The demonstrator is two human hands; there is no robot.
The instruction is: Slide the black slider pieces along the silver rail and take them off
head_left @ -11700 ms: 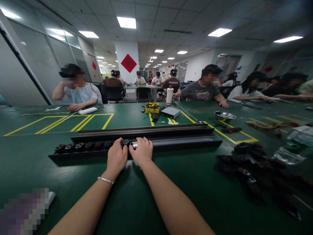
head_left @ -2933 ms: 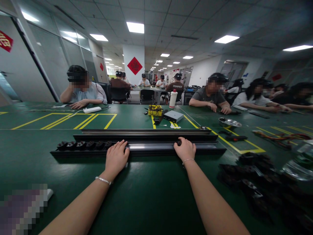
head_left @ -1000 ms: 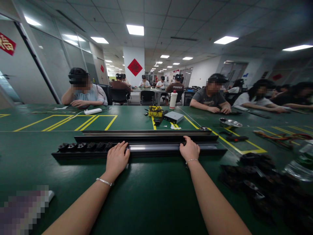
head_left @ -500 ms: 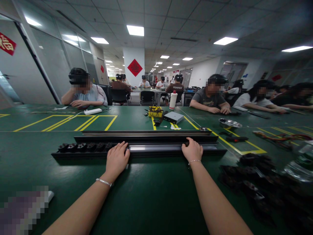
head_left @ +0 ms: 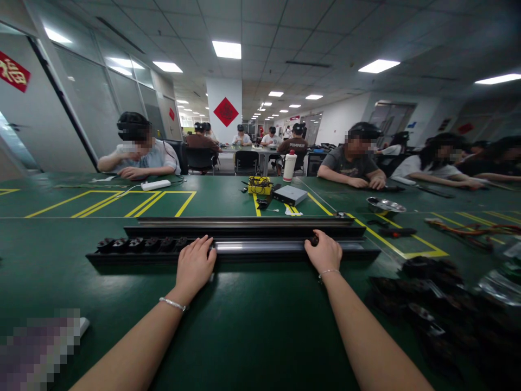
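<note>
A long black track rail [head_left: 264,257] with a shiny inner channel lies crosswise on the green table in front of me. Several black socket modules [head_left: 137,244] sit in a row along its left part. My left hand [head_left: 196,263] rests over the rail at the right end of that row, thumb and fingers curled onto it; what lies beneath the palm is hidden. Farther right, my right hand [head_left: 324,252] grips a small black socket module [head_left: 314,239] at the channel, mostly covered by the fingers. Behind runs a second black rail piece [head_left: 244,222].
A heap of black modules [head_left: 431,304] lies at right, near a clear plastic container [head_left: 502,277]. Farther off are a metal bowl [head_left: 386,206], wires [head_left: 464,225], a grey box [head_left: 290,194], a yellow box [head_left: 260,185], a bottle [head_left: 288,166] and a white power strip [head_left: 155,185]. People sit opposite.
My right hand has shifted slightly right along the rail, and more of the module in its fingers shows. My left hand stays in place.
</note>
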